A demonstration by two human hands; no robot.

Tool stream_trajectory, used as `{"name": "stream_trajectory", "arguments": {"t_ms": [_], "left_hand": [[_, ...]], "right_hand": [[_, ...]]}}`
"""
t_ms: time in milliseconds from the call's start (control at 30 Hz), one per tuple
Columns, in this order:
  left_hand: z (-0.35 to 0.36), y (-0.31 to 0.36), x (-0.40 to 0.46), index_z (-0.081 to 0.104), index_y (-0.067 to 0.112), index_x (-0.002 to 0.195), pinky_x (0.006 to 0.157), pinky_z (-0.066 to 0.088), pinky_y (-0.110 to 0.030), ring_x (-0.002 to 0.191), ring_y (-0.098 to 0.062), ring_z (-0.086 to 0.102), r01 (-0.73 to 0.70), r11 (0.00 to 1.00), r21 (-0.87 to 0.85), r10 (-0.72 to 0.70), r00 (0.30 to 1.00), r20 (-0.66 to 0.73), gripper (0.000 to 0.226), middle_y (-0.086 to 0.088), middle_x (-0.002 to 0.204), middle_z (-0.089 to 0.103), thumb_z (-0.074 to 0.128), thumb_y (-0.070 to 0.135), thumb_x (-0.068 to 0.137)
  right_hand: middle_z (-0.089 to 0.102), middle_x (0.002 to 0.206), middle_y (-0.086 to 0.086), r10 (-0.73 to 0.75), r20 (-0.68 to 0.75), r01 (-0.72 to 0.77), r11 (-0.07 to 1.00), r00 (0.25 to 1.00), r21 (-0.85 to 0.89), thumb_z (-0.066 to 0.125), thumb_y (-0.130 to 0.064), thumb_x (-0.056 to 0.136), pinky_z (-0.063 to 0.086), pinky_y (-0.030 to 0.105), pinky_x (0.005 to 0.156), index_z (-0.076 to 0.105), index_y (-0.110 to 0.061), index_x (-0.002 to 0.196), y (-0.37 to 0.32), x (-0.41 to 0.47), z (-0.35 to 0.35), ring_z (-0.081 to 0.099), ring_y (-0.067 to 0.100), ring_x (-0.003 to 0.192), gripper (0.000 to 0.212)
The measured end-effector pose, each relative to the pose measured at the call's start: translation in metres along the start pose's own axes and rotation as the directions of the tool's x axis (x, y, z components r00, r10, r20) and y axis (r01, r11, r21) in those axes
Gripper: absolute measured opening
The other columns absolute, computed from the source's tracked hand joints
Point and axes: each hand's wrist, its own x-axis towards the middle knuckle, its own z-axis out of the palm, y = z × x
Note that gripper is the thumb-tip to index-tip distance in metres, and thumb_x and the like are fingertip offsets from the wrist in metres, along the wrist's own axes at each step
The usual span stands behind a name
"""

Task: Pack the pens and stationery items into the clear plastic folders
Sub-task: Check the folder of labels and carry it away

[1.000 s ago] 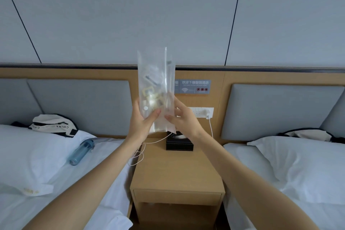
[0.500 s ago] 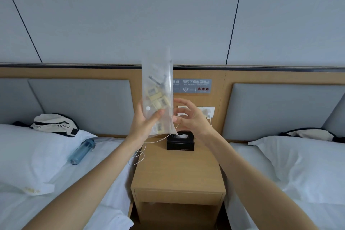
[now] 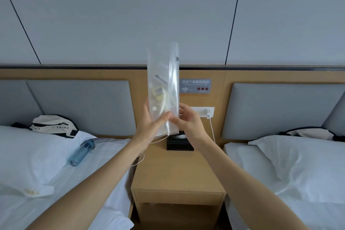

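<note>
Two hands held one clear plastic folder [image 3: 162,87] upright above the nightstand surface [image 3: 177,170]. The left hand [image 3: 152,124] gripped its lower edge from nine o'clock, thumb across the front; the right hand [image 3: 188,123] pinched the bottom from three o'clock. Pens and yellow-edged stationery items [image 3: 158,92] showed inside. A tissue box [image 3: 180,143] sat at twelve o'clock on the surface.

Bare wooden table [image 3: 177,172] top open across its front and middle, blocked only at the back by a black tissue box [image 3: 180,143] against the headboard. White cable [image 3: 211,129] hanging from the wall socket beside that box, another looping off the table's left edge. Blue bottle [image 3: 81,152] lying on the left bed.
</note>
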Motion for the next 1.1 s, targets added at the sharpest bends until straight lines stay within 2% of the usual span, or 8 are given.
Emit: {"name": "stream_trajectory", "arguments": {"t_ms": [100, 200, 267, 400, 500, 700, 933, 1100], "left_hand": [[-0.004, -0.002, 0.000, 0.042, 0.030, 0.132, 0.098, 0.048, -0.039, 0.117, -0.010, 0.056, 0.014, 1.000, -0.006, -0.014, 1.000, 0.000, 0.077, 0.007, 0.126, 0.057, 0.079, 0.042, 0.065], [-0.005, -0.002, -0.004, 0.044, 0.033, 0.127, 0.093, 0.050, -0.032, 0.114, -0.006, 0.057, 0.036, 0.999, -0.014, -0.036, 0.999, 0.022, 0.072, 0.010, 0.121, 0.058, 0.080, 0.038, 0.065], [-0.005, -0.005, -0.007, 0.042, 0.040, 0.124, 0.089, 0.049, -0.026, 0.112, 0.002, 0.056, 0.057, 0.998, 0.017, -0.058, 0.996, 0.068, 0.072, 0.017, 0.119, 0.058, 0.080, 0.042, 0.063], [0.007, -0.012, -0.013, 0.044, 0.042, 0.122, 0.102, 0.044, -0.036, 0.119, -0.006, 0.054, 0.093, 0.994, 0.059, -0.102, 0.979, 0.176, 0.074, 0.014, 0.124, 0.059, 0.081, 0.047, 0.058], [0.022, -0.014, -0.018, 0.044, 0.041, 0.122, 0.101, 0.045, -0.028, 0.120, -0.003, 0.052, 0.101, 0.993, 0.066, -0.116, 0.950, 0.289, 0.065, 0.014, 0.126, 0.057, 0.079, 0.034, 0.068], [0.035, -0.015, -0.017, 0.040, 0.034, 0.122, 0.087, 0.045, -0.013, 0.113, 0.007, 0.053, 0.123, 0.990, 0.070, -0.141, 0.911, 0.388, 0.059, 0.008, 0.128, 0.052, 0.071, 0.021, 0.074], [0.043, -0.025, -0.014, 0.047, 0.029, 0.118, 0.076, 0.048, -0.013, 0.100, 0.003, 0.062, 0.173, 0.980, 0.094, -0.196, 0.907, 0.372, 0.055, 0.009, 0.115, 0.062, 0.078, 0.012, 0.077], [0.050, -0.027, -0.012, 0.050, 0.017, 0.124, 0.080, 0.053, -0.022, 0.102, -0.011, 0.065, 0.208, 0.972, 0.107, -0.234, 0.883, 0.408, 0.065, 0.002, 0.113, 0.067, 0.079, 0.015, 0.066]], "right_hand": [[0.069, 0.106, 0.012, 0.034, 0.017, -0.034, 0.999, 0.999, -0.023, 0.068, -0.004, 0.085, 0.056, 0.040, 0.085, 0.059, -0.007, 0.121, -0.002, 0.000, -0.004, 0.067, 0.029, 0.099, 0.038], [0.067, 0.113, 0.010, 0.093, 0.133, -0.081, 0.992, 0.987, -0.097, 0.071, -0.018, 0.084, 0.053, 0.039, 0.089, 0.057, -0.010, 0.124, -0.008, 0.004, -0.020, 0.065, 0.025, 0.104, 0.043], [0.064, 0.122, 0.009, 0.099, 0.187, -0.087, 0.994, 0.977, -0.073, 0.075, -0.040, 0.077, 0.050, 0.040, 0.096, 0.053, -0.010, 0.130, -0.015, 0.009, -0.031, 0.061, 0.026, 0.114, 0.065], [0.061, 0.125, 0.015, 0.133, 0.171, -0.148, 0.986, 0.976, 0.078, 0.082, -0.048, 0.065, 0.051, 0.042, 0.093, 0.049, -0.004, 0.132, -0.036, 0.023, -0.040, 0.060, 0.033, 0.114, 0.087], [0.067, 0.108, 0.014, 0.195, 0.155, -0.222, 0.959, 0.968, 0.176, 0.085, -0.043, 0.062, 0.054, 0.040, 0.081, 0.058, -0.005, 0.119, -0.046, 0.028, -0.045, 0.066, 0.029, 0.098, 0.074], [0.070, 0.094, 0.010, 0.217, -0.024, -0.206, 0.952, 0.976, 0.228, 0.070, -0.015, 0.083, 0.056, 0.035, 0.070, 0.062, -0.005, 0.110, -0.041, 0.021, -0.054, 0.070, 0.025, 0.085, 0.029], [0.068, 0.105, 0.017, 0.203, -0.125, -0.171, 0.959, 0.971, 0.226, 0.076, -0.018, 0.073, 0.056, 0.040, 0.073, 0.056, 0.003, 0.121, -0.033, 0.016, -0.064, 0.068, 0.032, 0.093, 0.056], [0.065, 0.110, 0.022, 0.222, -0.162, -0.174, 0.947, 0.962, 0.269, 0.072, -0.015, 0.080, 0.056, 0.046, 0.077, 0.054, 0.004, 0.123, -0.021, 0.021, -0.074, 0.065, 0.039, 0.100, 0.050]]}}
